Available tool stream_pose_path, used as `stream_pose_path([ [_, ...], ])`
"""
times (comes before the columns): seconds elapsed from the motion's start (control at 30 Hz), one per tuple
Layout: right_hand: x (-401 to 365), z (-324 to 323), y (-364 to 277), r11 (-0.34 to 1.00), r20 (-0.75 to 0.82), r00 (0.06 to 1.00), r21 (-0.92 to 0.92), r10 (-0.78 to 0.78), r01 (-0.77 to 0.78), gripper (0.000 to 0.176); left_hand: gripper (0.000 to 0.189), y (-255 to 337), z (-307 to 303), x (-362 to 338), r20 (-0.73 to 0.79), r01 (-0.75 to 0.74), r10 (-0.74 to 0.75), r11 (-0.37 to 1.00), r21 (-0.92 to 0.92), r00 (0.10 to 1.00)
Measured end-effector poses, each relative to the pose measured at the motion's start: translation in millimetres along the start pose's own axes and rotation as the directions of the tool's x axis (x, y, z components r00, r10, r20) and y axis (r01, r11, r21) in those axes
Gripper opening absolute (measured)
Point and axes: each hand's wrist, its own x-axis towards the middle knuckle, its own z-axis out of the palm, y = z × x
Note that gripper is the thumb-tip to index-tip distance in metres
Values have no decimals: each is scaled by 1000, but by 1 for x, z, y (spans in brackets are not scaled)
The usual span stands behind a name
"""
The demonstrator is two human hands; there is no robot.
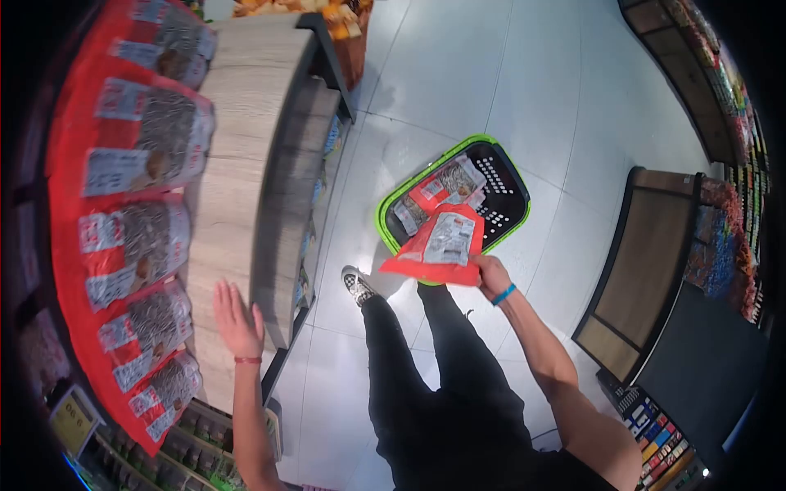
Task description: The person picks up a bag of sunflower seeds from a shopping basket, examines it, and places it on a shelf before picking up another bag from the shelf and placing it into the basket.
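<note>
A red and clear bag hangs from my right hand, whose fingers are closed on its lower right corner. The bag is over the near side of a black basket with a green rim on the floor. Inside the basket lies another red and clear bag. My left hand has its fingers stretched out and holds nothing; it is over the edge of a wooden shelf top. Beyond that hand, a row of red and clear bags lies along the shelf's left side.
A price tag shows at the lower left, near packed lower shelves. Orange goods are at the top. On the right stand a brown display unit and stocked shelves. My legs and a checkered shoe are below the basket.
</note>
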Motion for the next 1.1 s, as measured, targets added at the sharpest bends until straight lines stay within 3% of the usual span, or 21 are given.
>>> stream_pose_path([
  [0.13,-132,70,-34,987,352,930,149,-102,52,24,63,3,-14,-4,-40,2,-10,982,-191,999],
  [0.17,-152,84,-31,978,305,944,196,-126,67,24,70,14,-25,-4,-12,12,-18,928,-372,1000],
  [0.2,-189,125,-49,970,161,983,240,-87,46,23,80,34,-51,1,78,-30,68,910,-413,995],
  [0.23,-213,145,-54,966,104,992,256,-73,45,23,88,48,-62,-2,52,-118,171,841,-529,984],
  [0.27,-238,165,-59,961,46,997,272,-60,45,23,92,67,-75,-10,34,-106,166,760,-642,985],
  [0.33,-258,165,-40,943,312,948,331,-64,-45,22,87,100,-89,-26,-123,-104,-6,491,-865,992],
  [0.37,-271,170,-34,938,401,913,339,-72,-75,21,87,108,-98,-35,-150,-124,-13,500,-857,989],
  [0.43,-302,191,-31,878,560,828,399,-6,-263,20,75,114,-114,-44,49,42,-46,-154,-987,998],
  [0.47,-313,201,-29,835,634,773,414,21,-362,20,75,110,-125,-48,24,17,-48,-146,-989,999],
  [0.53,-329,218,-26,810,706,707,439,-43,-390,22,53,102,-152,-54,117,111,-28,-149,-983,993],
  [0.57,-336,225,-23,770,758,645,465,-92,-437,25,53,99,-153,-63,98,93,-31,-143,-985,995],
  [0.63,-350,240,-21,764,753,647,486,-119,-425,31,36,97,-159,-79,259,195,-194,-298,-935,946],
  [0.7,-371,254,-19,891,522,772,437,-362,122,38,29,93,-165,-90,298,234,-282,-239,-943,912],
  [0.77,-347,233,-6,741,422,612,312,-668,594,32,25,86,-167,-96,366,205,-381,-401,-893,849],
  [0.83,-352,260,-8,379,132,396,-138,-909,915,28,21,85,-194,-91,293,105,-437,-406,-908,851],
  [0.87,-354,270,-6,388,136,406,-143,-904,911,28,20,81,-200,-92,307,86,-436,-455,-886,846],
  [0.9,-354,279,-6,448,288,452,-86,-844,890,32,20,79,-207,-92,316,64,-435,-502,-862,843],
  [0.93,-353,285,-5,507,438,469,-34,-767,861,39,20,81,-223,-88,299,46,-480,-469,-882,825],
  [0.97,-351,287,-3,504,441,463,-29,-769,863,39,20,81,-229,-89,292,41,-483,-465,-884,826],
  [1.03,-350,288,-2,618,628,667,-353,-400,702,45,21,80,-236,-87,270,63,-496,-394,-917,825],
  [1.1,-347,293,0,667,619,650,-259,-441,699,48,25,72,-240,-92,260,78,-459,-377,-923,850],
])
